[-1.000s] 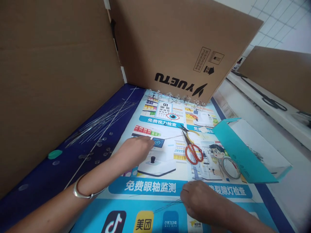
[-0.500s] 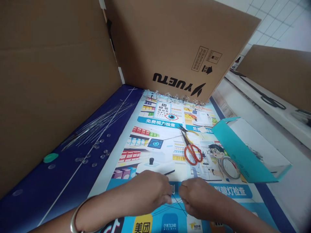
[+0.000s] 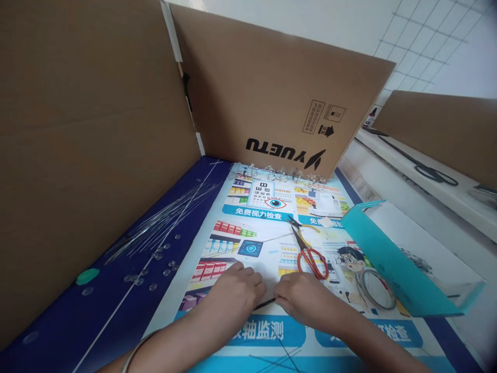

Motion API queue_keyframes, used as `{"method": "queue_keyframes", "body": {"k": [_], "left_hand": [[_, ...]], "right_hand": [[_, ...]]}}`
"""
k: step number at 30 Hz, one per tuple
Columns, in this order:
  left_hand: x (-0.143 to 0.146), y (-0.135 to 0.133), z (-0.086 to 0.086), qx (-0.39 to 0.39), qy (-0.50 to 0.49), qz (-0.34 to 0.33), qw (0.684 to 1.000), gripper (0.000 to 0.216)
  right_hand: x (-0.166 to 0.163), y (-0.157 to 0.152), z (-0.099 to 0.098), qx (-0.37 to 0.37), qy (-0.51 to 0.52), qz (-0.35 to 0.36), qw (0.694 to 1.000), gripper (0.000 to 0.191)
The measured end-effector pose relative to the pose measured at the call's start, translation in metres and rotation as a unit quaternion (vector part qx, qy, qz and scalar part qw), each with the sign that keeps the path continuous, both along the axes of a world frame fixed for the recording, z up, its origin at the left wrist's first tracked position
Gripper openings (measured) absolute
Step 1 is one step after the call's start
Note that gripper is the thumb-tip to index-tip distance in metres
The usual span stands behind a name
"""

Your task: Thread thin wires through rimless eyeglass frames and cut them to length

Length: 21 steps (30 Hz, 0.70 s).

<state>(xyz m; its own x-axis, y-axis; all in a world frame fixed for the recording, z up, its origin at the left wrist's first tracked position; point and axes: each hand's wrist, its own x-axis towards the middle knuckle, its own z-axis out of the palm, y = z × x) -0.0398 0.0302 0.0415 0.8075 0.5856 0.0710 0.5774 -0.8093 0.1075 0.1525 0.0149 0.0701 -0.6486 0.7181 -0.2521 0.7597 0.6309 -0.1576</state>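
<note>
My left hand (image 3: pixel 241 286) is closed, its fingers curled in a pinch low over the printed mat (image 3: pixel 260 261). Just to its right, my right hand (image 3: pixel 301 294) is closed too, thumb and fingers pressed together. A small gap separates the two; whatever they grip is too thin or hidden to make out. Nearer to me, several thin dark wires (image 3: pixel 287 355) lie crossed on the mat. Beyond my right hand are red-handled scissors (image 3: pixel 312 261), with yellow-handled pliers (image 3: pixel 305 226) behind them. A round coil (image 3: pixel 376 288) rests farther right.
Tall cardboard panels (image 3: pixel 279 88) rise at the back and left. A teal box (image 3: pixel 392 264) with wire pieces stands right. Thin wires (image 3: pixel 163 220), clear beads (image 3: pixel 157 254) and a green piece (image 3: pixel 87 276) lie left. Clear beaded wire pieces (image 3: pixel 283 173) line the back panel.
Both hands have moved away from me, up the mat, still closed and close together. The crossed wires near me show more fully. The camera view has tilted up slightly.
</note>
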Motion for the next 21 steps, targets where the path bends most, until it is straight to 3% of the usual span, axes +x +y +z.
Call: {"method": "queue_keyframes", "body": {"k": [10, 16, 21], "left_hand": [[-0.004, 0.018, -0.002, 0.072, -0.014, 0.033, 0.997, 0.011], [-0.002, 0.018, -0.015, 0.077, 0.013, 0.027, 0.997, 0.010], [-0.002, 0.014, -0.023, 0.078, 0.036, 0.029, 0.996, 0.012]], "right_hand": [[0.001, 0.019, -0.008, -0.014, 0.022, -0.050, 0.998, 0.024], [-0.005, 0.023, -0.015, 0.037, -0.029, -0.032, 0.998, 0.019], [-0.011, 0.020, -0.020, 0.029, -0.014, -0.081, 0.996, 0.016]]}}
